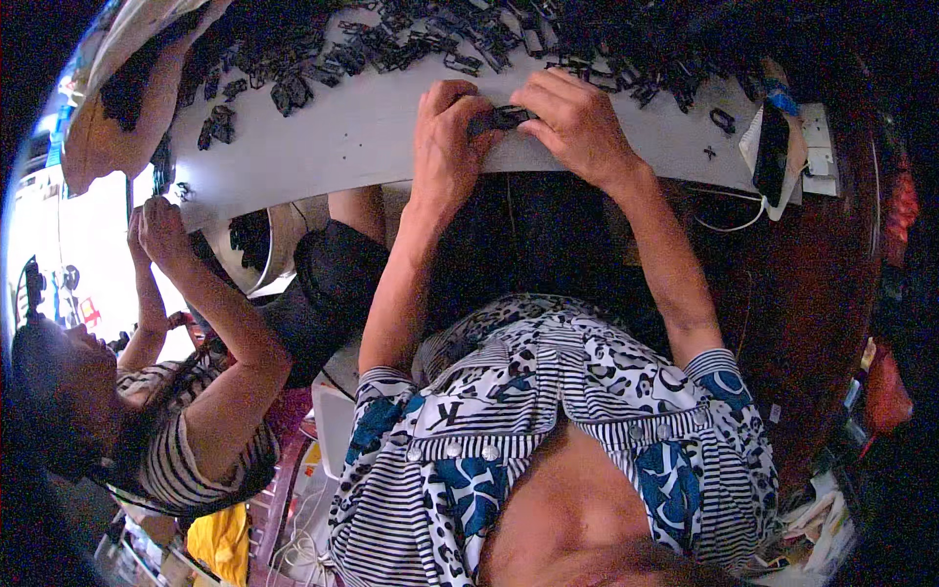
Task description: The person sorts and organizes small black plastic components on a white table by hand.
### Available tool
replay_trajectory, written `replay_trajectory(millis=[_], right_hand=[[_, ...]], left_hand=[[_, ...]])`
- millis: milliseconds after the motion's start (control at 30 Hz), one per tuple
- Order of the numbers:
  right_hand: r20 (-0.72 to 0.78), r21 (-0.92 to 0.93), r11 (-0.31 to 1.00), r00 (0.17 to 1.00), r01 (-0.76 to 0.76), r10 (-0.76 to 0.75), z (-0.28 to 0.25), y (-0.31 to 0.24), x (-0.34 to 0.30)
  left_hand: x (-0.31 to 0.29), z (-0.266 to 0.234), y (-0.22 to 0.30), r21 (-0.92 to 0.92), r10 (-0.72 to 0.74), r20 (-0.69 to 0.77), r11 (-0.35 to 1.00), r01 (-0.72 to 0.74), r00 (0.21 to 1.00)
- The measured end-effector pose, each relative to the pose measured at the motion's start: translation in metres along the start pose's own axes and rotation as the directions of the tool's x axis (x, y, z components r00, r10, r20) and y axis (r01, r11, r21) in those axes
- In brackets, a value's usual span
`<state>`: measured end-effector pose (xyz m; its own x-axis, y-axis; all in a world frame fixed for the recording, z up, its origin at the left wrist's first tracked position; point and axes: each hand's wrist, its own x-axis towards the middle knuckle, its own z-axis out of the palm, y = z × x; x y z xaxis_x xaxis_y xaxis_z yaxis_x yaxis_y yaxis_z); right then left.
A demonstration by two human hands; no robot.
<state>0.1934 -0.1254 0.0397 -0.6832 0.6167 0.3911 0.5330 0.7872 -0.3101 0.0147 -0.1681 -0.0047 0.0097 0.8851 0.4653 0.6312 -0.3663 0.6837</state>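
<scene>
The person's left hand (452, 137) and right hand (572, 122) are gripping a small black buckle-like piece (511, 116) between them, just above the near edge of the pale tabletop (303, 147). The fingers are closing around opposite ends, probably so that one hand is steadying the piece while the other is working it; its exact shape is hiding behind them. A heap of similar black pieces (391, 44) is lying along the far side, seemingly leaving the near strip for handling while staying within reach. A dark-screened phone (771, 147) is resting at the right end, apparently aside from the work. A co-worker's hands (161, 230) are meeting at the left end.
</scene>
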Motion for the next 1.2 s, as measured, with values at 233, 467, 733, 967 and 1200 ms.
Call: replay_trajectory(millis=[233, 467, 733, 967, 1200], right_hand=[[-0.028, -0.027, 0.995, 0.995, 0.099, -0.100, 0.007, 0.009, 0.004], [0.026, -0.069, 0.988, 0.990, 0.141, -0.139, 0.020, -0.002, 0.001], [-0.244, -0.080, 0.996, 0.970, -0.043, 0.023, -0.009, 0.004, -0.028], [-0.133, -0.073, 0.973, 0.969, -0.220, 0.209, 0.001, 0.002, -0.049], [-0.015, 0.394, 0.853, 0.926, -0.342, 0.378, 0.003, 0.000, -0.033]], left_hand=[[0.002, 0.003, -0.001, -0.032, 0.003, 0.012, 0.999, -0.003, 1.000], [-0.010, -0.002, -0.002, -0.033, 0.031, 0.026, 0.999, -0.030, 0.999], [-0.015, -0.037, -0.004, 0.016, -0.076, 0.104, 0.997, 0.075, 0.992], [-0.007, -0.032, 0.014, 0.107, -0.003, 0.032, 0.994, -0.001, 0.999], [-0.007, 0.013, 0.042, 0.073, 0.152, 0.064, 0.985, -0.156, 0.986]])
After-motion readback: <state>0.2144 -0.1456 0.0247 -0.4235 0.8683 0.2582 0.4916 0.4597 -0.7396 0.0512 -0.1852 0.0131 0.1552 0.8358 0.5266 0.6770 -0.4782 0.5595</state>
